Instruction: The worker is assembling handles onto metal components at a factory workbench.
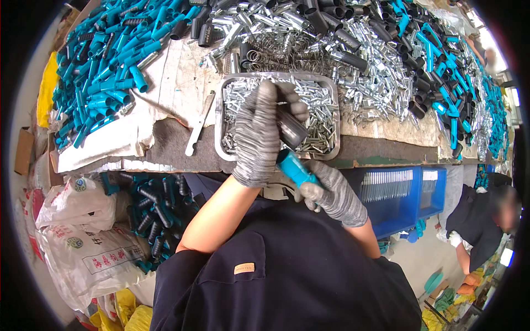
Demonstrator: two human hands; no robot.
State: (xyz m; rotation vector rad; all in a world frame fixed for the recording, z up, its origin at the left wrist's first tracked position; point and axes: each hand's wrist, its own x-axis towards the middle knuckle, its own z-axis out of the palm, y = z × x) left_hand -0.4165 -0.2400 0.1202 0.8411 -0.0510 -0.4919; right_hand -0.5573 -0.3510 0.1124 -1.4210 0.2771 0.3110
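My left hand (257,135), in a grey knit glove, grips a black ribbed sleeve (291,129) above the metal tray (221,118) of small silver parts. My right hand (331,190), also gloved, holds a teal plastic handle (294,167) just below it. The teal piece and the black sleeve meet end to end between the two hands. Both hands hover over the bench's near edge, in front of the tray.
Heaps of teal handles (105,60), black sleeves (331,33), springs (276,55) and silver parts (381,77) cover the bench. A flat metal tool (199,124) lies left of the tray. Sacks (88,248) and a blue bin (397,193) sit below. Another person (486,220) bends at right.
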